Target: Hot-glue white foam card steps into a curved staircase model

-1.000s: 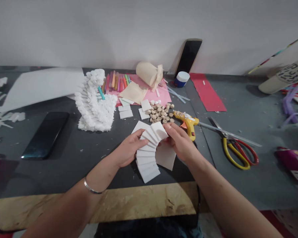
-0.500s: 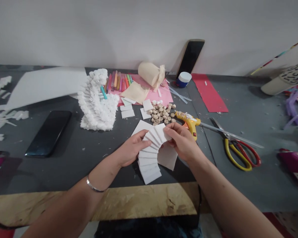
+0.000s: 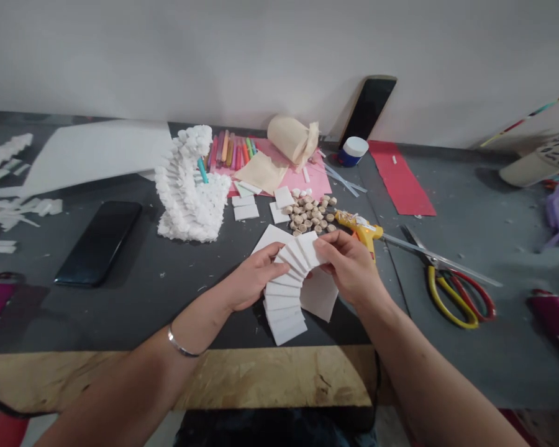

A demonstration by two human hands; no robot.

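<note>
The curved fan of white tiles (image 3: pixel 283 302) is held between both hands. From here I see the left hand (image 3: pixel 254 280) pinching its outer edge, thumb on top, and the right hand (image 3: pixel 349 267) pinching the end tile (image 3: pixel 309 249). I'd press lightly and match each overlap. Just beyond the grip lie wooden discs (image 3: pixel 306 215); right of them, a glue gun (image 3: pixel 368 232).

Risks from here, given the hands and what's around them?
1. The left hand grips the curved row of white pieces partway along, the right hand its upper end; uneven pulling might shift the overlaps.
2. The glue gun lies close by the right hand; if hot, it could burn.
3. The round beige pieces look loose; a knock may scatter them.
</note>
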